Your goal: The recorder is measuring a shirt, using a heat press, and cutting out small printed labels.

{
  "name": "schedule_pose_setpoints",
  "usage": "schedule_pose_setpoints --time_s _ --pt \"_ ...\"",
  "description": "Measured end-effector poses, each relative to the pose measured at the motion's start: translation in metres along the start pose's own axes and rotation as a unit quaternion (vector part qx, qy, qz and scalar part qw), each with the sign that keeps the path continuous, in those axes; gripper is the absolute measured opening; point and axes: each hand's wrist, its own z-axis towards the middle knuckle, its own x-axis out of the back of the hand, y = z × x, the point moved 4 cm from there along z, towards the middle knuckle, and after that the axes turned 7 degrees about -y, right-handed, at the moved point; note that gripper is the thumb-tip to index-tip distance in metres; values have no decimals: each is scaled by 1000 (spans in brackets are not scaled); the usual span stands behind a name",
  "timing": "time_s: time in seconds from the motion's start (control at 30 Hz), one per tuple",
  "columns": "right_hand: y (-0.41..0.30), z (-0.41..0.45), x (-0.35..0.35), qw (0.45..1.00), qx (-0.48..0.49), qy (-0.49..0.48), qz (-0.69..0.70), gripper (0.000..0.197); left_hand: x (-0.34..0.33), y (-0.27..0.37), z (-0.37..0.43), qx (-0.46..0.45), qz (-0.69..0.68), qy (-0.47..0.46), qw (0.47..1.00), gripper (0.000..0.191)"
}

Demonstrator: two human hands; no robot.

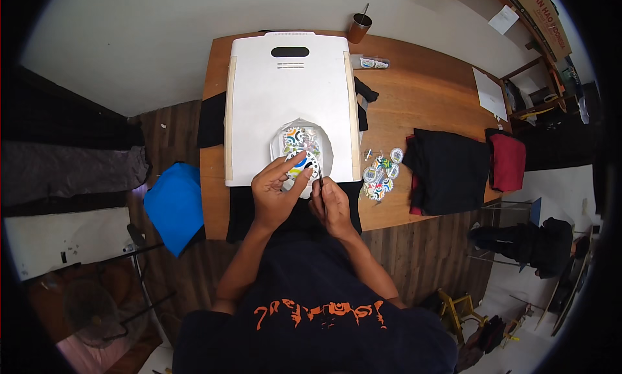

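Note:
My left hand [273, 191] holds a round patterned sticker [296, 170] by its edge, with the thumb on its face. Beside it, my right hand [334, 206] grips a slim dark tool [320, 177] whose tip meets the sticker's right edge; its kind cannot be told. Both hands are over the near end of a white panel [291, 92] with a slot near its far edge. Within the ragged round opening below the hands lie more colourful stickers [293, 137], partly covered by my left hand. Black cloth [243, 204] shows under the panel.
Several cut stickers [380, 177] lie right of the panel on the wooden table [432, 97]. Folded dark garments [449, 172] and a red one [507, 160] sit further right. A brown tumbler [358, 30] stands at the back. Blue cloth [175, 204] hangs left. Another person [549, 247] is at far right.

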Motion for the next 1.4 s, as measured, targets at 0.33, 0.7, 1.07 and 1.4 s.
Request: schedule_pose_setpoints --time_s 0.33,0.7,1.07,1.4 --pt "3 -2 2 999 -43 12 -18 40 5 -1 1 7 -5 15 1000 42" --pt "0 -1 4 1000 -13 3 -3 40 2 -5 1 17 -5 -32 999 39" --pt "-5 -4 4 998 -48 26 -26 38 2 -2 5 31 -46 -7 998 38" --pt "0 -13 -2 1000 2 17 -9 37 -2 -2 -3 12 -29 -32 999 37"
